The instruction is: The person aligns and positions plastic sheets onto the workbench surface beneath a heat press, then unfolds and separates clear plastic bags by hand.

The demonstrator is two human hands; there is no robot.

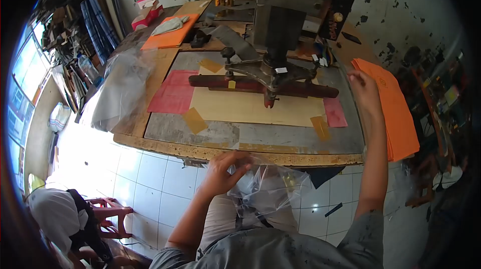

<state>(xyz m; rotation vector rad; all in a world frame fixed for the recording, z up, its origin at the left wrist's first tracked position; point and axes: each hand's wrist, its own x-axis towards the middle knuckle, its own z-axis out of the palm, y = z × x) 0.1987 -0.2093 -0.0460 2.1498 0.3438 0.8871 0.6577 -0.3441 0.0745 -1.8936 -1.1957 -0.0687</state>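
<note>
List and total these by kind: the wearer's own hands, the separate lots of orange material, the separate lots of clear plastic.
Own hands: 2 (left hand, right hand)
Orange material: 2 (left orange lot, right orange lot)
Clear plastic: 2 (far-left plastic, plastic beside the left hand)
Total: 6

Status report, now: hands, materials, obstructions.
Left hand at clear plastic, grip unclear. Right hand beside orange stack, grip also unclear. Dark red bar across cream sheet, hiding part of it.
</note>
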